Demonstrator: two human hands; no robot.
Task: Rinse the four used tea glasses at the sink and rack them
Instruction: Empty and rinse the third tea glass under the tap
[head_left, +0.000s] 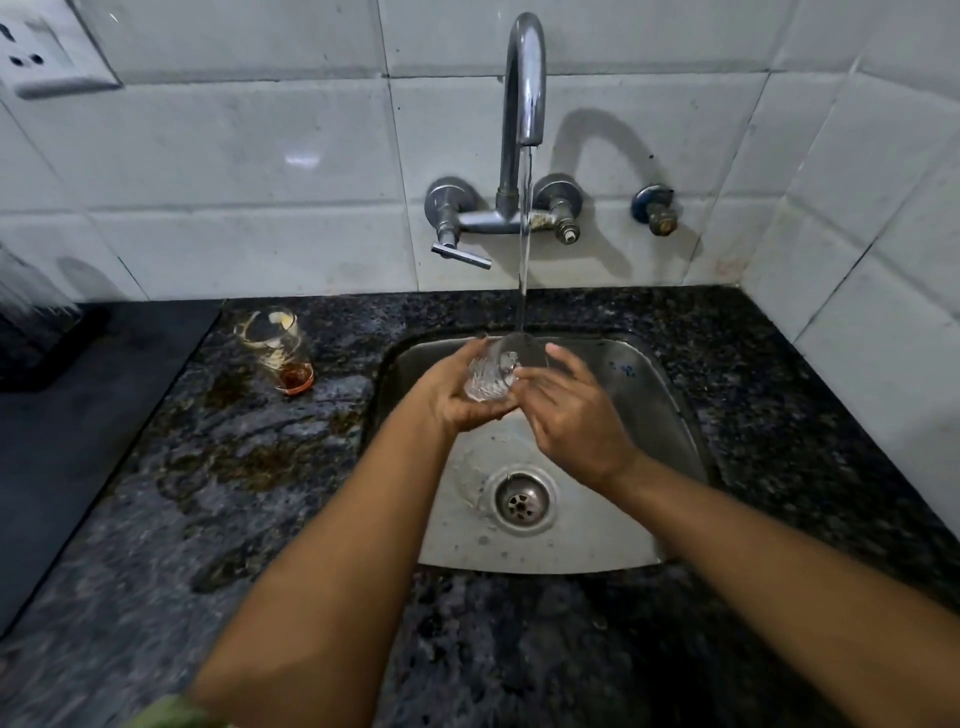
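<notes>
Nearest, the steel sink (670, 415) is set into the dark stone bench (249, 467). Over its basin a clear tea glass (491, 376) is cradled in the left hand (462, 400), fingers curled beneath it, while the right hand (576, 415) is laid against its rim with fingers loosely spread. The stream from the tap (525, 78) falls at the glass, so rinsing is judged under way. Farther left, a used glass (275, 348) with tea dregs stands on the bench. Next, the rinsed glass must be emptied and racked.
</notes>
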